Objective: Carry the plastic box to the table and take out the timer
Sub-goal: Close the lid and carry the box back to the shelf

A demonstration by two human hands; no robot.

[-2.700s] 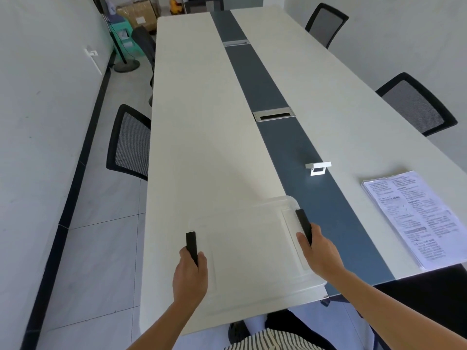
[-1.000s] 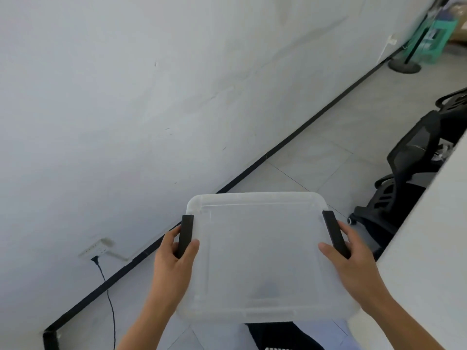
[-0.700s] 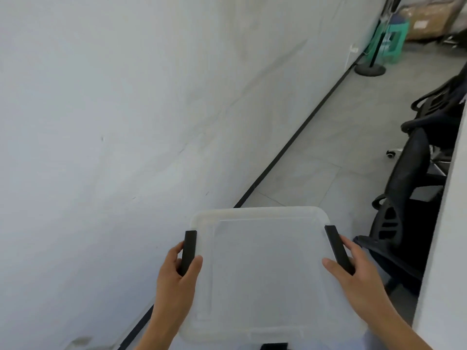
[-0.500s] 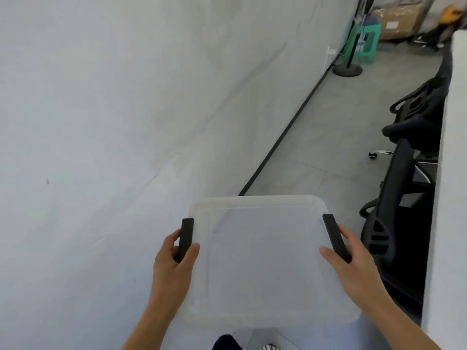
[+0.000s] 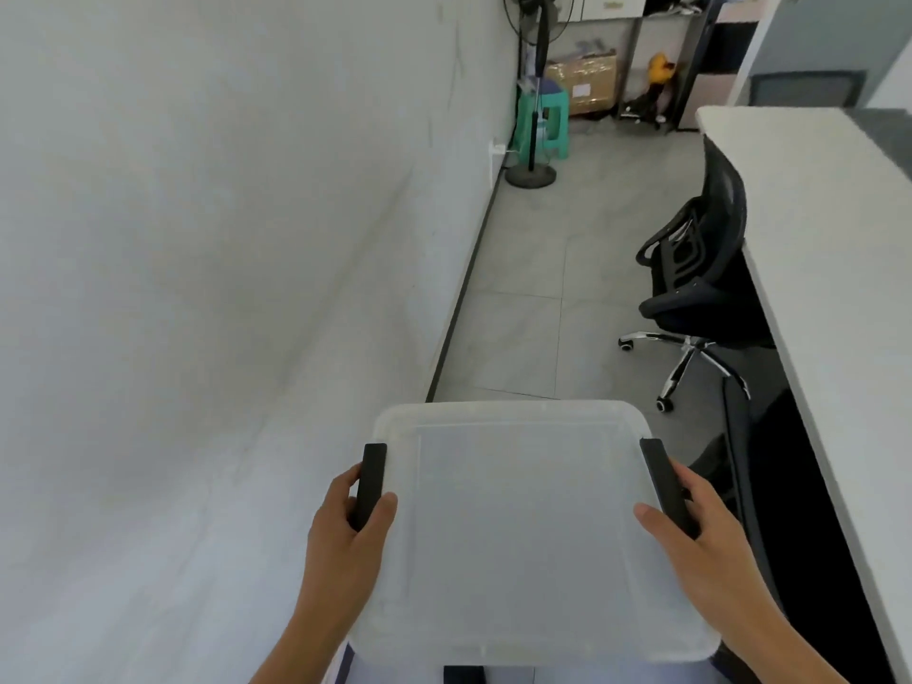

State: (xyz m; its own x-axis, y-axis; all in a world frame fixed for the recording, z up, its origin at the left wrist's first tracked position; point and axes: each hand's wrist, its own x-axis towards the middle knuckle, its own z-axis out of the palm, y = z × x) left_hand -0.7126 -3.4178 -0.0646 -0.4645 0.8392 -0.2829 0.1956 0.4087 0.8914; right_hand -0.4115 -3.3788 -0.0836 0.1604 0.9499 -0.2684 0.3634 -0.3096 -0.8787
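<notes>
The plastic box [image 5: 523, 525] is translucent white with a closed lid and a black clip on each side. I hold it in the air in front of me, above the floor. My left hand [image 5: 345, 530] grips its left black clip, and my right hand [image 5: 701, 535] grips the right one. The white table [image 5: 819, 249] runs along the right edge of the view, apart from the box. The lid is cloudy, so no timer shows inside.
A white wall [image 5: 197, 288] fills the left. A black office chair [image 5: 691, 293] stands tucked at the table. Grey floor tiles [image 5: 533, 269] run ahead between wall and table. A fan stand [image 5: 533, 170], a green stool [image 5: 543, 120] and cardboard boxes [image 5: 587, 86] stand at the far end.
The box was on the table 2.7 s ago; now I carry it beside the table. My view has swung right from the wall, down the aisle. Both hands keep their grip.
</notes>
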